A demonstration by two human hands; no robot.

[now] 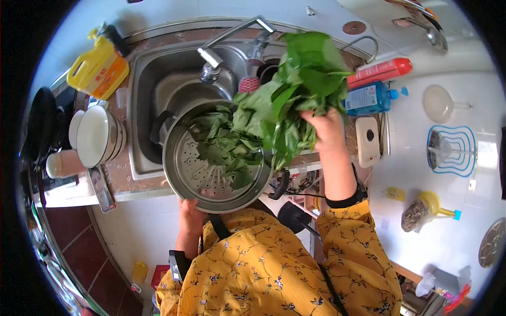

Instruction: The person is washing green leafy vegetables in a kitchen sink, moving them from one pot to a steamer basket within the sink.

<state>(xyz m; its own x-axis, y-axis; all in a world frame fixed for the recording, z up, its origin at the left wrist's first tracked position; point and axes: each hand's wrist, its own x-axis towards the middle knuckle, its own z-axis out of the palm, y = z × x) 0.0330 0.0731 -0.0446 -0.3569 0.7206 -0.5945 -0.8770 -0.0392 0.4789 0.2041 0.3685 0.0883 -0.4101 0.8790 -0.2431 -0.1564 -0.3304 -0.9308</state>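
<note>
My left hand (pixel 190 215) grips the near rim of a round stainless steel steamer pan (pixel 182 170) with a perforated bottom. The pan is tilted at the front edge of the sink, and a black handle (pixel 281 185) sticks out on its right. Some leafy greens (pixel 227 150) lie in it, mostly on the far right side. My right hand (pixel 327 128) is raised to the right of the pan, closed around a large bunch of leafy greens (pixel 312 75). Leaves from this bunch hang over the pan's right rim. The fingers of my right hand are partly hidden by leaves.
Behind the pan is a steel sink (pixel 152 75) with a swivel faucet (pixel 233 37). Stacked bowls (pixel 95 136), a phone (pixel 101 189) and a yellow jug (pixel 99 69) stand left. A blue bottle (pixel 365 98), a red can (pixel 381 73) and a white appliance (pixel 367 142) are right.
</note>
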